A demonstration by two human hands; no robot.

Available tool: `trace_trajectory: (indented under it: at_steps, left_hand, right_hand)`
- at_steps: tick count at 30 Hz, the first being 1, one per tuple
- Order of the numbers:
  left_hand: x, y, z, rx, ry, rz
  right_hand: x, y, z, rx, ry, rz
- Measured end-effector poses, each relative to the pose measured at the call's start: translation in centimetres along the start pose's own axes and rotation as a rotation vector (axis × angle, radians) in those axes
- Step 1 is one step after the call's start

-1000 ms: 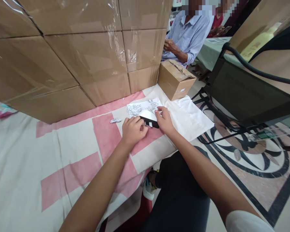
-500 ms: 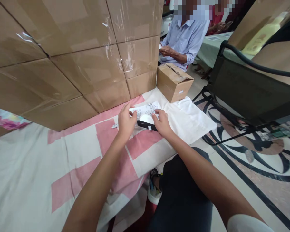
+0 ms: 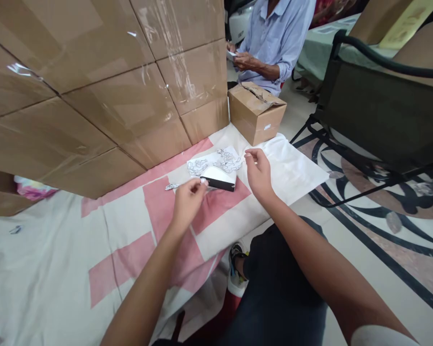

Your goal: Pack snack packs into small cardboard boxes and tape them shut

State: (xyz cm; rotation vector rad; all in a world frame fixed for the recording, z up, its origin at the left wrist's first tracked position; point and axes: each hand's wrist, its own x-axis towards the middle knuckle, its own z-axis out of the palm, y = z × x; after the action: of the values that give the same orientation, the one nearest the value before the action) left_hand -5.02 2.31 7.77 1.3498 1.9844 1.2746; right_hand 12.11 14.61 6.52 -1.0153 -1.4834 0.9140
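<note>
A small black-and-white box (image 3: 218, 183) lies on the pink and white cloth, in front of a white sheet with line drawings (image 3: 222, 158). My left hand (image 3: 190, 194) is at the box's left end, thumb and forefinger pinched on something small and white that I cannot make out. To the right of the box, my right hand (image 3: 259, 172) is raised with its fingertips pressed together near the sheet's right end; whatever is between them is too small to name. A small patterned piece (image 3: 172, 186) lies left of the sheet.
Stacked, taped cartons (image 3: 122, 105) wall the far left side. A smaller carton (image 3: 256, 115) stands at the cloth's far corner. Behind it sits a person in a blue shirt (image 3: 272, 38), holding something small and white. A dark folding chair (image 3: 375, 101) stands at the right.
My right hand has let go of the box and moved right and up. My left hand has shifted down to the box's near left end. The view has shifted slightly.
</note>
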Motion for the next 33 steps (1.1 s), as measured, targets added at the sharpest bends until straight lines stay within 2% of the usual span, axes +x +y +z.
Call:
trace_trajectory:
  at_steps: [3, 6, 9, 13, 17, 19, 23, 27, 30, 33]
  left_hand:
    - [4.8, 0.5, -0.5, 0.031, 0.166, 0.025]
    - [9.4, 0.6, -0.1, 0.003, 0.199, 0.025]
    - [11.1, 0.3, 0.1, -0.021, 0.179, 0.062]
    - [9.2, -0.6, 0.7, 0.033, 0.147, 0.142]
    - [5.6, -1.4, 2.0, 0.310, -0.027, 0.044]
    - [3.8, -1.6, 2.0, 0.344, -0.089, 0.016]
    - [0.6, -2.1, -0.2, 0.358, -0.145, 0.105]
    - [-1.8, -2.7, -2.4, 0.490, -0.153, 0.240]
    - [-3.0, -3.2, -2.6, 0.538, -0.109, 0.245]
    - [-3.4, -3.8, -2.6, 0.496, -0.108, 0.236]
  right_hand:
    - [0.0, 0.0, -0.4, 0.026, -0.011, 0.051]
    - [-0.1, 0.0, -0.4, 0.016, -0.040, 0.052]
    - [-0.1, 0.1, -0.6, 0.006, -0.083, 0.065]
    - [0.0, 0.4, -1.2, 0.024, -0.092, 0.088]
    - [0.0, 1.0, -1.8, 0.031, -0.124, 0.090]
    - [-0.2, 1.3, -2.0, 0.030, -0.181, 0.112]
    - [-0.8, 1.0, -2.7, -0.026, -0.346, 0.100]
    - [-2.3, -0.2, -3.1, -0.072, -0.601, -0.040]
    - [-4.0, -1.2, -3.2, -0.187, -0.748, -0.127]
    - [-4.7, -1.6, -2.9, -0.361, -0.788, -0.147]
